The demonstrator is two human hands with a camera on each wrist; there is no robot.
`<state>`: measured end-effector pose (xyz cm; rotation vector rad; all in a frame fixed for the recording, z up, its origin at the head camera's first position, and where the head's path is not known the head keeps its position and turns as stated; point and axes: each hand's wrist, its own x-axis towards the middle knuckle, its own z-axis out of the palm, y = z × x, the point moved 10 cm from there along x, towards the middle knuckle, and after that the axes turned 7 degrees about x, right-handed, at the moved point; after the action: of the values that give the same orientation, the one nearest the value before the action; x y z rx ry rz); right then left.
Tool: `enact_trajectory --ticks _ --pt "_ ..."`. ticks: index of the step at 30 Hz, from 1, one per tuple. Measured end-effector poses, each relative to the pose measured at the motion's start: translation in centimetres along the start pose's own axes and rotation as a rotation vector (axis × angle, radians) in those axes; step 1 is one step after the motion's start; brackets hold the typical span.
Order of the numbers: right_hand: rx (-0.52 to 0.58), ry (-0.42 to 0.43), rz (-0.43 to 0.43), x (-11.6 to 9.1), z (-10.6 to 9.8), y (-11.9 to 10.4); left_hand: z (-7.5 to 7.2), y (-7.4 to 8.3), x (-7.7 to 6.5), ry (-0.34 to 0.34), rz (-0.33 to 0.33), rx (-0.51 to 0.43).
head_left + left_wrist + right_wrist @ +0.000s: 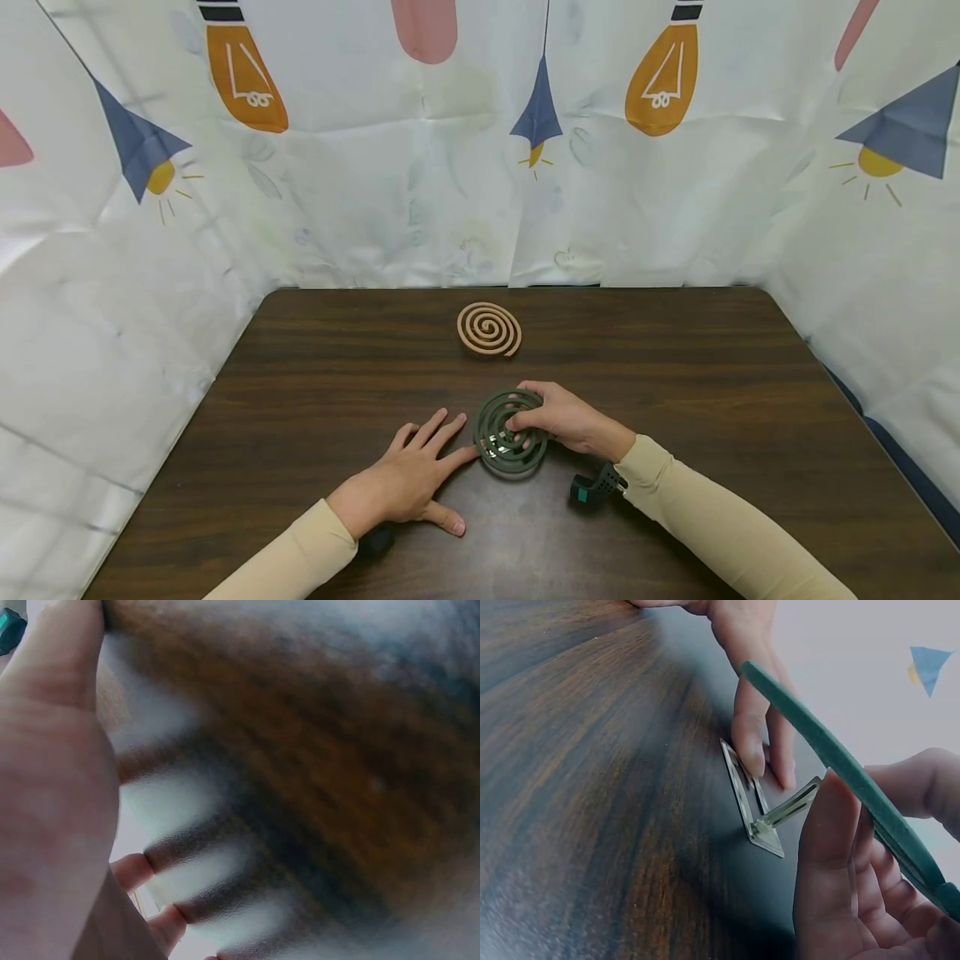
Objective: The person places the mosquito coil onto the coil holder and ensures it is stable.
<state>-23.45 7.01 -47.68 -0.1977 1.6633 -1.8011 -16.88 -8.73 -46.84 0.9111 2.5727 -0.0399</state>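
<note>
My right hand (pixel 573 417) pinches a dark green mosquito coil (pixel 480 425) between thumb and fingers. In the right wrist view the coil is tilted, seen nearly edge-on above a small metal coil stand (pixel 768 841). The stand's flat frame lies on the table and its raised prong reaches up to the fingertips by the coil. My left hand (pixel 401 483) lies spread on the tabletop, palm down, with a straight finger touching the far end of the stand's frame. From the head view most of the stand is hidden under the coil.
A tan mosquito coil (pixel 489 328) lies farther back on the dark wooden table (pixel 337 358). White cloth (pixel 360 200) printed with lamps hangs behind the table and at both sides. A dark wrist device (pixel 592 487) sits at the right wrist.
</note>
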Motion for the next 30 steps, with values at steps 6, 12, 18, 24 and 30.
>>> enact_trajectory --ticks 6,12,18,24,30 --pt "-0.016 0.009 -0.006 -0.09 -0.14 0.01 -0.15 -0.02 -0.01 0.010 0.004 -0.005" --pt "-0.025 0.012 -0.005 -0.14 -0.22 -0.02 -0.18 0.02 -0.04 0.006 0.003 -0.005" --pt "-0.030 0.018 -0.007 -0.13 -0.35 -0.11 -0.19 0.04 -0.06 0.001 -0.001 -0.001" --pt "-0.020 0.018 -0.003 -0.05 -0.28 -0.04 -0.23 0.13 -0.10 0.003 0.004 0.000" --pt "0.000 0.007 0.002 -0.05 0.02 0.05 -0.26 0.10 -0.12 0.003 0.003 -0.007"
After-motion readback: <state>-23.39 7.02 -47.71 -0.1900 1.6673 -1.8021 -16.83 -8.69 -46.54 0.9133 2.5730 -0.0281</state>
